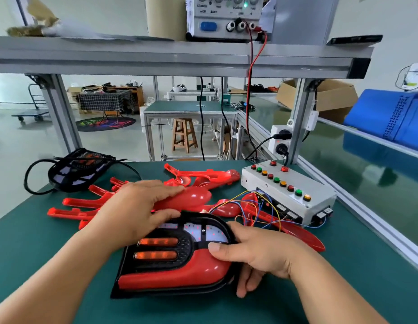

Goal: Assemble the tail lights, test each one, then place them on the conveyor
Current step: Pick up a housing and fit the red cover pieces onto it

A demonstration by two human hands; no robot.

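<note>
A tail light (170, 267) with a black housing and a red lens lies on the green table in front of me; two orange strips in it glow. My right hand (257, 256) grips its right end, thumb on the red lens, fingers curled under the edge. My left hand (138, 211) holds a loose red lens piece (191, 198) just above the housing's far edge, fingers stretched over the piece and thumb under it. Thin coloured wires (257, 206) run from behind the tail light to a grey test box (289, 195) with rows of red, green and orange buttons.
Several loose red lens pieces (86, 204) lie across the table's middle. A second black housing (79, 169) with a black cable sits at the back left. A power supply (224, 19) stands on the shelf above. The green conveyor (367, 164) runs along the right.
</note>
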